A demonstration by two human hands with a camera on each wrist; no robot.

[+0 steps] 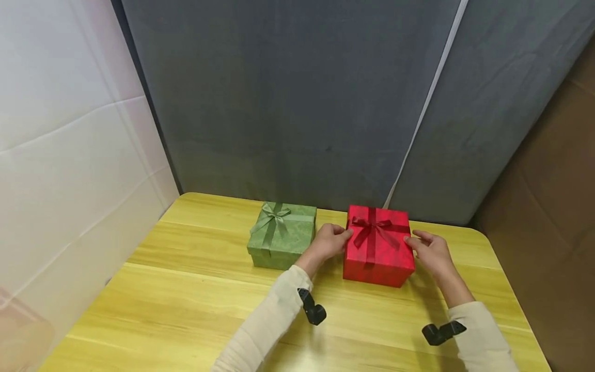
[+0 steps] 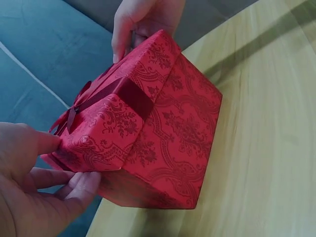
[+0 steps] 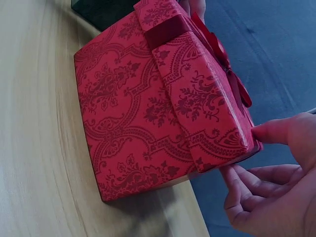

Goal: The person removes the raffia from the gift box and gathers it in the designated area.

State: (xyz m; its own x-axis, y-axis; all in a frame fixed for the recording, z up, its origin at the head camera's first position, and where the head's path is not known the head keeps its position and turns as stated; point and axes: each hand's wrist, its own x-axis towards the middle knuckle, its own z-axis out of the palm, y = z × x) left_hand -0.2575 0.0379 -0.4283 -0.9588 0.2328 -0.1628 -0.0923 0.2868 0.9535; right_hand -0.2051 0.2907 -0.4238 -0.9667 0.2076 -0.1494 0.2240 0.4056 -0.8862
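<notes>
Centrally, toward the far side of the yellow wooden desk (image 1: 195,299), a red gift box (image 1: 378,248) with a dark red ribbon bow (image 1: 372,227) stands flat, a short way in from the far edge and the grey fabric backdrop (image 1: 288,103). A green gift box (image 1: 282,235) sits just beside it on the left, with a narrow gap between them that the left hand (image 1: 327,243) fills. Bare desk lies open in front of both boxes, toward the person, and a smaller strip runs out to the rounded right corner.

Both forearms, in cream sleeves, reach forward and angle inward. The left hand's grip takes the lid's left edge: the thumb (image 2: 44,143) lies on top of the lid, the fingers (image 2: 74,182) curl under its rim (the left wrist view shows this plainly). The right hand (image 1: 432,253) mirrors it on the lid's right edge, thumb (image 3: 276,131) on top, fingers (image 3: 237,185) tucked beneath the rim. The lid sits closed on the box.
</notes>
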